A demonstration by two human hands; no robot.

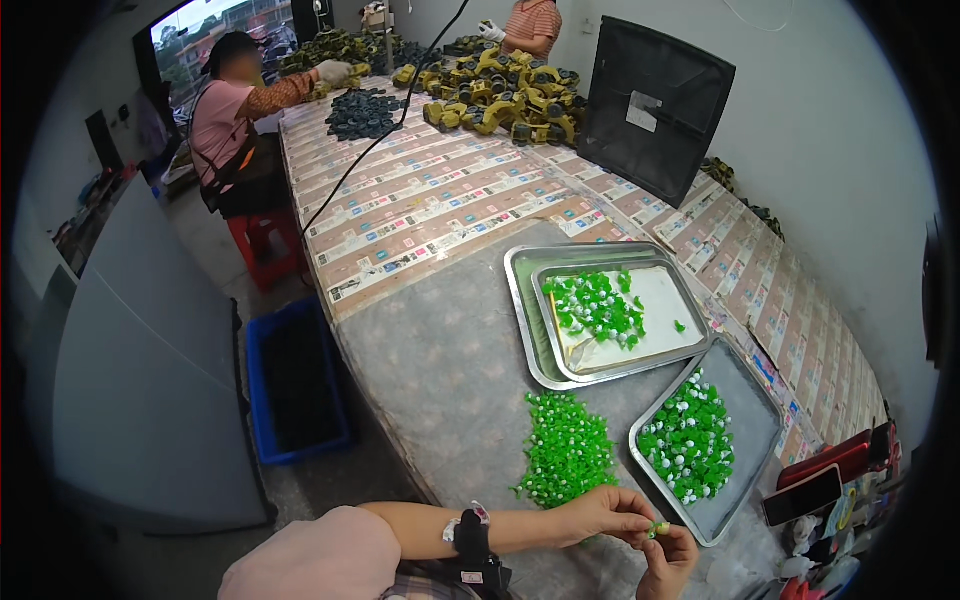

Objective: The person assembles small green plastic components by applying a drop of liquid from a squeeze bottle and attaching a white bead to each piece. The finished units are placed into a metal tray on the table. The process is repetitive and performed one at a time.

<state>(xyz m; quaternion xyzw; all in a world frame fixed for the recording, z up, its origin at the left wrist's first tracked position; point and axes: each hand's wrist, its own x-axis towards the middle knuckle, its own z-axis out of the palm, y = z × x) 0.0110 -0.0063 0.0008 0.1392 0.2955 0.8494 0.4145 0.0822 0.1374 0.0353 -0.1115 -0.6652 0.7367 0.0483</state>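
Note:
At the near edge of the table, my left hand and my right hand meet fingertip to fingertip. Between them they pinch a small green plastic piece, partly covered by the fingers. Just beyond my left hand lies a loose heap of small green pieces with pale spots. To the right, a metal tray holds a pile of green pieces with white speckled balls. Farther off, similar green-and-white pieces lie on a white sheet inside two nested metal trays.
A phone and a red case sit at the right edge among small clutter. A black panel stands upright on the table. Yellow toy vehicles and dark parts are piled far off, near two people. A blue bin stands left.

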